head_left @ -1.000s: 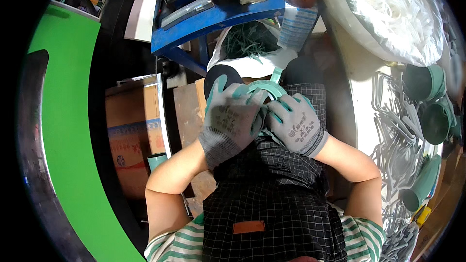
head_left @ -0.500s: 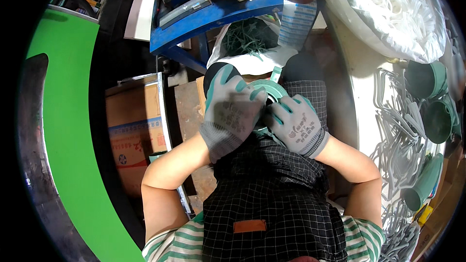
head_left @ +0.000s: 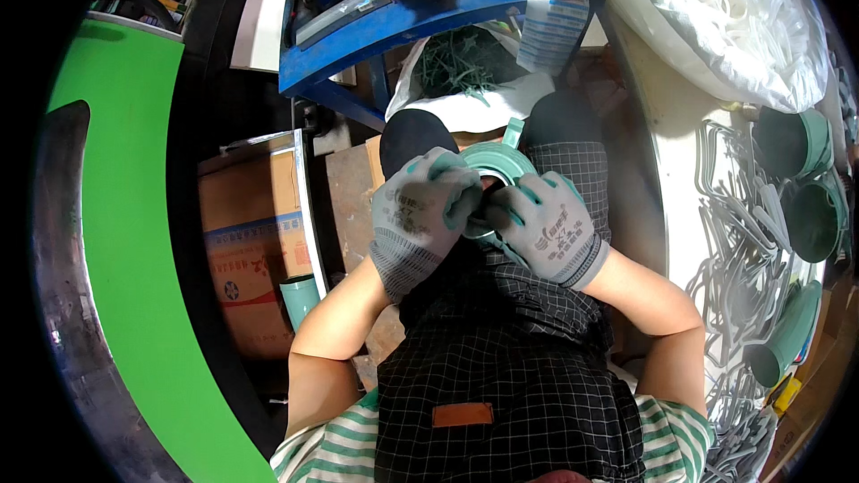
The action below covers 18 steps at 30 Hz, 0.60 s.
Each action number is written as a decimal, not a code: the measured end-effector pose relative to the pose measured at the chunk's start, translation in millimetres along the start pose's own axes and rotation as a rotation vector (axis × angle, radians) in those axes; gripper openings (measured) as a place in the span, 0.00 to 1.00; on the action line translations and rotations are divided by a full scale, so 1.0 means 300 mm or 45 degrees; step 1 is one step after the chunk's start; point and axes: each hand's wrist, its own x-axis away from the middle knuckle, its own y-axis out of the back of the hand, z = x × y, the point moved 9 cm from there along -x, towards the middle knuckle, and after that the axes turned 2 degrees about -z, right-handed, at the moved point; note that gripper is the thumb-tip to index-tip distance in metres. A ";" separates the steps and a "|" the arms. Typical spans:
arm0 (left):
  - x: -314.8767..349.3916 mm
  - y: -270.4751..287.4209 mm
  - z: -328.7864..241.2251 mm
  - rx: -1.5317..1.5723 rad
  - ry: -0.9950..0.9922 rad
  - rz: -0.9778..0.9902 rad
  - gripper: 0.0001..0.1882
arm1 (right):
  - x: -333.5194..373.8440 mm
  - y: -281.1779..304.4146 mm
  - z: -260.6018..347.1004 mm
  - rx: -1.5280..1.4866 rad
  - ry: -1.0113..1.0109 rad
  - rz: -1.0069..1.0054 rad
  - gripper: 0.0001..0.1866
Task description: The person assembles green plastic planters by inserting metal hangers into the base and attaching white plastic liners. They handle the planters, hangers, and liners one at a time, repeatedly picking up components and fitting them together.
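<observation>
A green round plastic part [head_left: 497,159] with a wide rim, an open middle and a small tab on its far side rests in my lap between my knees. My left hand [head_left: 426,211], in a grey glove with green-coated fingers, is closed at the left of the opening; what its curled fingertips pinch is hidden. On the right, my right hand [head_left: 546,225], gloved alike, curls its fingers over the near right rim and into the opening. Both hands almost meet over the part, covering its near side.
A white bag [head_left: 528,94] of green trimmings lies beyond my knees, below a blue bench [head_left: 403,36]. To the right, a white table [head_left: 667,143] carries grey bent strips [head_left: 734,241], green cylindrical parts [head_left: 805,224] and a bag of white rings [head_left: 716,0]. Cardboard boxes [head_left: 250,259] stand left.
My left hand has drawn its fingers back from the far rim and curled them into a pinch, uncovering more of the rim. The right hand stays nearly where it was.
</observation>
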 end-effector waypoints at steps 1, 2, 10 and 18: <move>0.004 -0.007 0.014 0.005 0.003 0.007 0.09 | 0.002 -0.002 0.002 0.004 0.000 -0.011 0.14; 0.007 -0.010 0.021 0.010 0.006 0.014 0.09 | 0.000 -0.004 0.005 -0.003 0.001 -0.007 0.15; 0.008 -0.014 -0.013 -0.314 -0.034 0.089 0.12 | 0.003 -0.013 0.007 -0.028 0.007 -0.024 0.17; 0.054 -0.117 0.013 0.542 -0.267 -0.345 0.27 | 0.198 0.267 -0.136 -0.177 -0.281 -0.432 0.25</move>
